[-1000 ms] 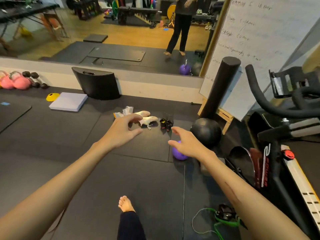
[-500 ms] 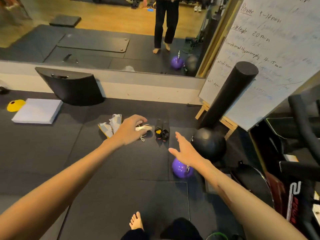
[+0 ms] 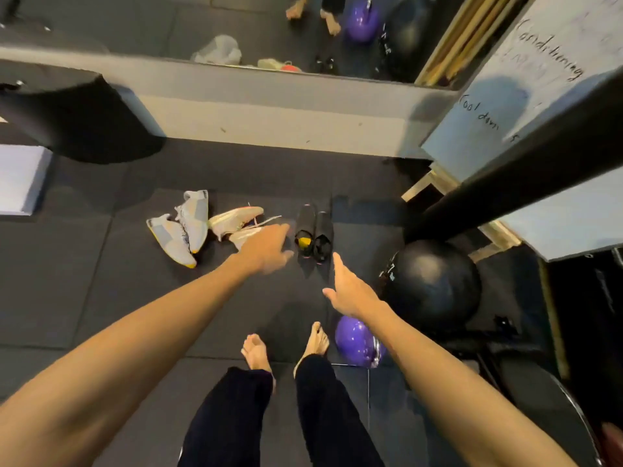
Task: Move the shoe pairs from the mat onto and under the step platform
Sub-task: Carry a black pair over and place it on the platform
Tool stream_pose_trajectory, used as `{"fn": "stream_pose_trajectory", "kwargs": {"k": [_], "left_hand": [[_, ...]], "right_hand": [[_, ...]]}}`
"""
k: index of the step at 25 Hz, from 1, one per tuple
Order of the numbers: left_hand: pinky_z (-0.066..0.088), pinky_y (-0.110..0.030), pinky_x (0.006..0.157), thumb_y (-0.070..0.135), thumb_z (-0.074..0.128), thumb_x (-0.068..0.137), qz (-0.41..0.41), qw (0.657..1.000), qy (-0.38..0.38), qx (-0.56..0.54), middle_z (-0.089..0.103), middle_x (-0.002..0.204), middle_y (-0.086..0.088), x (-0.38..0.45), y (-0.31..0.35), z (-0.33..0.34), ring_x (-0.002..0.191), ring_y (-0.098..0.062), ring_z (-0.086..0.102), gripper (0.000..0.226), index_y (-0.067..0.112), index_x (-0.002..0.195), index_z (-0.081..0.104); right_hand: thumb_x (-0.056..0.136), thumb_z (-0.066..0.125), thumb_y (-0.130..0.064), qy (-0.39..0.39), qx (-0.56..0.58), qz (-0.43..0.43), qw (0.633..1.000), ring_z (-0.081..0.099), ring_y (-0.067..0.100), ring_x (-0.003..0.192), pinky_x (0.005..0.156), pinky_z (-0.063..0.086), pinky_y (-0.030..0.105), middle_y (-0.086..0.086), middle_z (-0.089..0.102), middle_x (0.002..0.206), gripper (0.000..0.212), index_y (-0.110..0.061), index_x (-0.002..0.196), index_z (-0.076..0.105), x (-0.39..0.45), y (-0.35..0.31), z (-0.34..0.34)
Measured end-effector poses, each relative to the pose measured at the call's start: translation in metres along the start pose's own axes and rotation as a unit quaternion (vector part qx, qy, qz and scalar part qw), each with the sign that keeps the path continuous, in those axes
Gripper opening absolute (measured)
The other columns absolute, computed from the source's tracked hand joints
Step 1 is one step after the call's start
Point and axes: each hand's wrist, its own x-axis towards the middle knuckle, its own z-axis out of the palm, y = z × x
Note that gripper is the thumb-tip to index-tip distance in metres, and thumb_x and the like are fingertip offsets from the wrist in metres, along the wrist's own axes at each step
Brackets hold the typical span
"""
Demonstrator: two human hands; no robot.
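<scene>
Both hands (image 3: 266, 251) empty, fingers loose; matte black shoes (image 3: 314, 235); rubber mat (image 3: 101, 281).

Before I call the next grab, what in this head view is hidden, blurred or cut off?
- Left hand: motion-blurred, so contact with the cream shoes is unclear; it covers part of the nearer one.
- Right hand: open, short of the black shoes.
- Step platform: cut off by the left edge; the space under it is unseen.
- Whiteboard: writing mostly illegible, crossed by the foam roller.
</scene>
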Motion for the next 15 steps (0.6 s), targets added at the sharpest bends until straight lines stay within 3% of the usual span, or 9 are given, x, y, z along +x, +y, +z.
{"fn": "stream_pose_trajectory", "kwargs": {"k": [5,9,12,15], "left_hand": [[0.042,-0.04,0.094,0.035,0.059,0.085,0.086,0.981,-0.048,0.167,0.041,0.134,-0.009,0.149,-0.072,0.147,0.125,-0.028,0.041,0.055,0.01,0.131,0.041],[0.04,-0.037,0.093,0.032,0.059,0.087,0.068,0.984,-0.03,0.161,0.038,0.139,-0.007,0.245,-0.118,0.246,0.127,-0.026,0.04,0.059,0.012,0.137,0.035],[0.042,-0.037,0.089,0.025,0.057,0.088,0.059,0.98,-0.031,0.186,0.04,0.137,-0.009,0.304,-0.153,0.312,0.123,-0.027,0.042,0.048,0.012,0.132,0.042],[0.043,-0.038,0.09,0.02,0.061,0.084,0.083,0.965,-0.034,0.248,0.037,0.137,-0.014,0.343,-0.179,0.364,0.125,-0.03,0.038,0.055,0.014,0.135,0.039]], "right_hand": [[0.097,0.048,-0.031,-0.004,-0.197,-0.051,0.979,0.037,0.027,0.133,0.094,0.047,0.039,0.015,0.032,0.147,0.076,0.003,0.151,0.005,0.169,0.078,0.087],[0.095,0.05,-0.026,0.007,-0.26,-0.07,0.963,0.033,0.027,0.133,0.088,0.048,0.035,0.016,0.031,0.146,0.075,0.006,0.149,0.009,0.279,0.13,0.145],[0.094,0.052,-0.022,0.016,-0.264,-0.052,0.963,0.033,0.026,0.133,0.085,0.043,0.033,0.013,0.033,0.143,0.068,0.002,0.147,0.018,0.355,0.16,0.19],[0.094,0.055,-0.022,0.003,-0.28,-0.041,0.959,0.013,0.03,0.148,0.104,0.038,0.037,0.018,0.015,0.158,0.079,0.001,0.151,0.005,0.404,0.177,0.232]]}}
